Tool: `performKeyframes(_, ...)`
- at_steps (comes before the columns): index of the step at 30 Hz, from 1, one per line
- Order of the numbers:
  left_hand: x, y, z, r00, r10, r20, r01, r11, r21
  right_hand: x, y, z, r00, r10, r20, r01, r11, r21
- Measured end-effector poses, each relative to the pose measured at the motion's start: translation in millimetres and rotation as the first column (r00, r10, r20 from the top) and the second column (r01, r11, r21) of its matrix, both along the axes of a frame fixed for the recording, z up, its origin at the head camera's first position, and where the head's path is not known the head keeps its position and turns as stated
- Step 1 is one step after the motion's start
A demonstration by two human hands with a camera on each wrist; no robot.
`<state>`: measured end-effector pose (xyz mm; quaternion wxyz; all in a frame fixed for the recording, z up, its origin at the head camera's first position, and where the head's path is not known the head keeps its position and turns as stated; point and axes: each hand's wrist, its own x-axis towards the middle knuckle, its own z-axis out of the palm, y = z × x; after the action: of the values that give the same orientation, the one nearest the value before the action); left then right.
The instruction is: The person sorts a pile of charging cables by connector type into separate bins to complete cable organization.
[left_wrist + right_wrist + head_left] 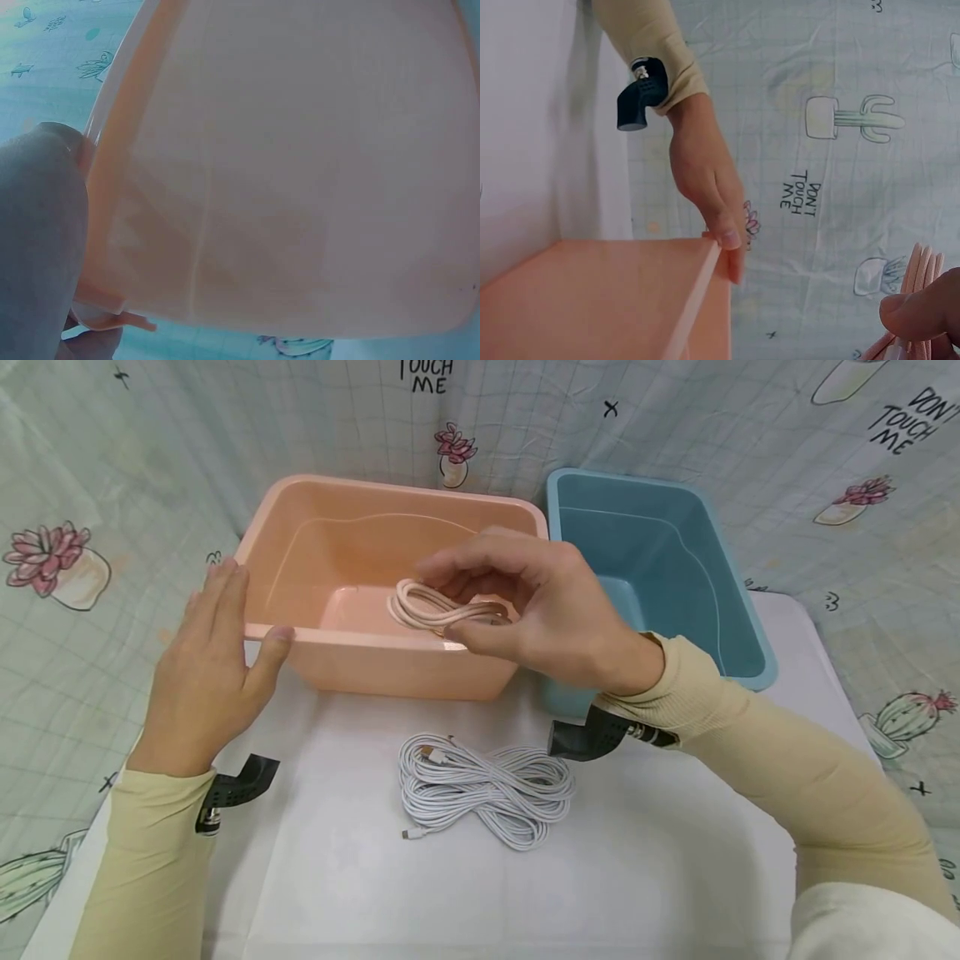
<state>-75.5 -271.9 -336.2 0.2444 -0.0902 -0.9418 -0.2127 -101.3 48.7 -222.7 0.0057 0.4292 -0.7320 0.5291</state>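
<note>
My right hand point(555, 602) pinches a coiled pale pink cable point(431, 607) between thumb and fingers, above the front part of a peach plastic bin point(390, 672). In the right wrist view the thumb point(915, 304) presses on the cable's bundled strands point(922, 270). At the bin's front left corner, my left hand point(206, 672) grips the rim, thumb on the front edge and fingers along the left side. The left wrist view has the bin wall point(300, 187) filling most of it. On the table in front lies a looped white cable bundle point(483, 789) with visible connectors.
A blue plastic bin point(738, 635) stands directly right of the peach one. White cloth covers the table point(360, 893). Behind and at both sides hangs a printed curtain point(337, 418) with cactus drawings, close to the bins' back edges.
</note>
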Motion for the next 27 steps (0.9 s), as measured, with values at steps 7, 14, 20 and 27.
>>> performKeyframes(7,-0.3,-1.2,-1.3,1.000,0.000,-0.003,0.000,1.000,-0.001,-13.1,-6,3.9,0.999,-0.032,-0.027,0.032,0.999,-0.015)
performKeyframes(14,-0.4,-1.2,-1.8,1.000,-0.003,-0.005,0.003,1.000,0.001,-27.4,-10,5.8,0.993,-0.112,0.038,0.111,0.994,0.018)
performKeyframes(20,-0.9,-1.3,-1.0,1.000,-0.004,0.008,0.004,1.000,-0.003,-43.3,-15,0.8,0.987,-0.139,0.075,0.137,0.990,0.033)
performKeyframes(27,-1.0,-0.8,0.7,0.999,0.011,0.046,-0.011,1.000,-0.008,-59.5,-21,-4.9,0.980,-0.169,0.104,0.160,0.983,0.093)
